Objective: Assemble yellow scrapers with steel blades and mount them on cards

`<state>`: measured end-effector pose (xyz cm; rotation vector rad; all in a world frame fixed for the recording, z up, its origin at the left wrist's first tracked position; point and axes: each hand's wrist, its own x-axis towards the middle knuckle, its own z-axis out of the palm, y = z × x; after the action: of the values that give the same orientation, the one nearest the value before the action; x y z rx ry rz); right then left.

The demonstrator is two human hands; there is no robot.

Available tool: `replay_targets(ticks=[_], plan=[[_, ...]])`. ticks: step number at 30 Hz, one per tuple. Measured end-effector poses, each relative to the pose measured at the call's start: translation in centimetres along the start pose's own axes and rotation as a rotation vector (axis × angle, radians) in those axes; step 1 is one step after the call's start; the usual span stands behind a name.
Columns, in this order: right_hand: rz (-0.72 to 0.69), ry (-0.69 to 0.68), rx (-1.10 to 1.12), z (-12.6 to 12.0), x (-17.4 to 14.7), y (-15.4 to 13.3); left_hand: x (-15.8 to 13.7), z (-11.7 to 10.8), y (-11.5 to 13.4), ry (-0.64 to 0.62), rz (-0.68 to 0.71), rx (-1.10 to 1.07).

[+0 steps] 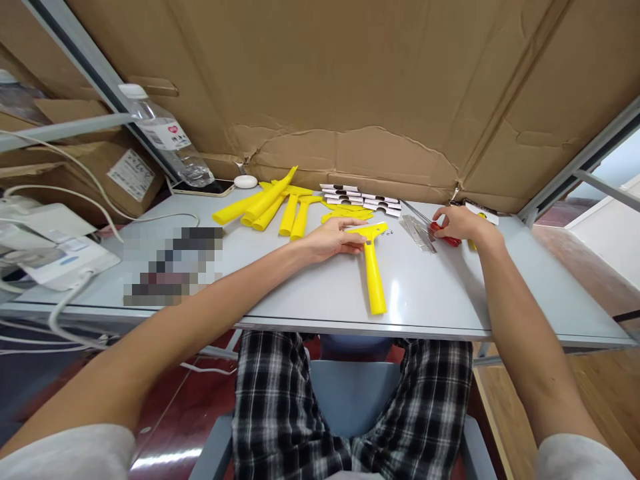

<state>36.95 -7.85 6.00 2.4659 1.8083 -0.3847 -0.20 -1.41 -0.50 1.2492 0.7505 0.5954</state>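
Observation:
My left hand [333, 240] grips the head of a yellow plastic scraper [375, 280], its fingers closed around one side. The scraper's handle points toward the table's front edge. To the right, my right hand [460, 223] has its fingers closed on the red handle of a screwdriver [447, 239], whose metal shaft points back and left. Thin clear strips [417, 233] lie just left of that handle. A few tiny dark screws [387, 233] rest by the scraper's head. Something yellow is partly hidden under my right hand.
Several more yellow scrapers [270, 200] are piled at back left. Behind my left hand lie flat yellow pieces [347, 213] and stacked white-and-black packets [360, 198]. A plastic bottle [175, 143], phone [205, 189] and white case [245, 181] stand at the far left, near cables [100, 183]. Cardboard [350, 80] walls the back.

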Motion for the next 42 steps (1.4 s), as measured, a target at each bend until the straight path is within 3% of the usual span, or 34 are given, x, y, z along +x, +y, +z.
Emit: replay_targets(ticks=[3,6,11,15,19,23,27,31,35,42], plan=[[-0.018,-0.015,0.001,0.1,0.1,-0.1,0.3,-0.4,0.8,-0.027,0.039,0.366],[-0.042,-0.013,0.005,0.4,0.3,-0.2,0.6,-0.8,1.6,-0.041,0.188,0.749],[-0.069,0.011,-0.007,0.6,0.3,-0.6,1.3,-0.5,1.6,0.048,0.266,1.054],[-0.017,0.012,-0.012,0.2,-0.5,-1.1,0.4,0.0,1.2,0.13,0.38,1.123],[-0.057,0.181,-0.042,0.9,-4.0,-2.1,-3.5,0.0,1.5,0.111,0.409,1.125],[-0.252,0.364,-0.032,5.0,-10.5,-5.1,-8.8,0.6,0.2,0.017,0.47,1.142],[-0.383,0.285,0.015,10.1,-15.3,-8.8,-12.1,2.5,-2.2,0.042,0.475,1.171],[-0.359,0.311,0.05,12.8,-15.9,-10.5,-12.6,3.9,-3.4,0.069,0.5,1.147],[-0.324,0.34,0.053,13.5,-15.4,-10.6,-12.3,4.5,-3.8,0.076,0.491,1.242],[-0.256,0.156,-0.002,13.3,-15.1,-10.5,-12.4,5.5,-4.8,0.179,0.316,1.463]])
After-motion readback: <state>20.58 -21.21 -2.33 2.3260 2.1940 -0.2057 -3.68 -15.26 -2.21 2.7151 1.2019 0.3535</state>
